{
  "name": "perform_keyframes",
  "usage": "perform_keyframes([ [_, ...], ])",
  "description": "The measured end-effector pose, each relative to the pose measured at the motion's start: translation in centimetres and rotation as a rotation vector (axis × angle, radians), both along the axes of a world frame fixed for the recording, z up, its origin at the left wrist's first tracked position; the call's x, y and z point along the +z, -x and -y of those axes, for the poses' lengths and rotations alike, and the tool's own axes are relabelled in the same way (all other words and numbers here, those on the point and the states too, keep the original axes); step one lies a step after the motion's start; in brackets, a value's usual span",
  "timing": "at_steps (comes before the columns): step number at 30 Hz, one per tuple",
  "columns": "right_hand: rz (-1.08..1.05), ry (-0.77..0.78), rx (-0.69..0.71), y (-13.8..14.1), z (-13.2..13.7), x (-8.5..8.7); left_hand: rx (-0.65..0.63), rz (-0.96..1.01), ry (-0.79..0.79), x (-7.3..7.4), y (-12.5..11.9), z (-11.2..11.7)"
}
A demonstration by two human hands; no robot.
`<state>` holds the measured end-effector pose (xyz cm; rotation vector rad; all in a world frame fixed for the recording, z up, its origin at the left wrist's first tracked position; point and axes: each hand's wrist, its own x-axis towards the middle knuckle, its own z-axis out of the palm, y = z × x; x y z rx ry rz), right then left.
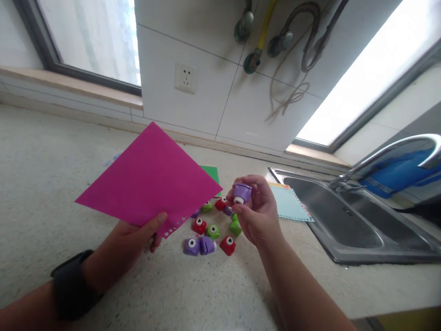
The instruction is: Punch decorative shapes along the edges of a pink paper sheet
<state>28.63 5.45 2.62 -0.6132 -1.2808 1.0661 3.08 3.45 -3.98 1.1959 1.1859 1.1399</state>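
Note:
My left hand (144,234) grips a magenta sheet of paper (151,174) by its lower corner, thumb on top. Small punched holes run along the sheet's lower right edge. In my right hand (260,209) is a small purple craft punch (242,193), held between thumb and fingers just right of the sheet's right corner and apart from it. Below, on the countertop, lie several more punches: a red punch (228,246), a green punch (212,231) and a purple punch (191,246) among them. The sheet partly covers some of these.
A pale blue sheet with a punched border (292,204) lies beside the steel double sink (339,216) on the right. Green paper (211,174) shows behind the magenta sheet. A tiled wall with a socket (186,78) and pipe valves rises behind the speckled countertop (144,294).

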Motion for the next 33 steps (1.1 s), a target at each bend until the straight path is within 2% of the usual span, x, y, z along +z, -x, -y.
perform_keyframes([
  [5,0.087,-0.087,0.025,0.4,0.7,-0.2,0.03,-0.036,-0.02,-0.4,0.3,0.2],
  [10,0.081,-0.189,0.045,0.6,0.9,0.0,0.058,-0.021,0.013,-1.1,0.6,0.1],
  [16,0.093,-0.244,0.046,0.5,0.8,0.1,0.073,-0.021,0.03,-0.4,0.4,0.2],
  [22,0.122,-0.264,0.059,0.5,0.6,-0.1,0.051,-0.122,0.024,-0.3,0.7,0.3],
  [26,0.124,-0.225,0.083,0.6,0.7,-0.1,0.026,-0.113,0.021,-0.3,0.8,0.3],
  [33,0.071,0.043,0.147,0.9,0.9,-0.2,0.037,-0.165,0.01,0.8,0.3,0.4],
])
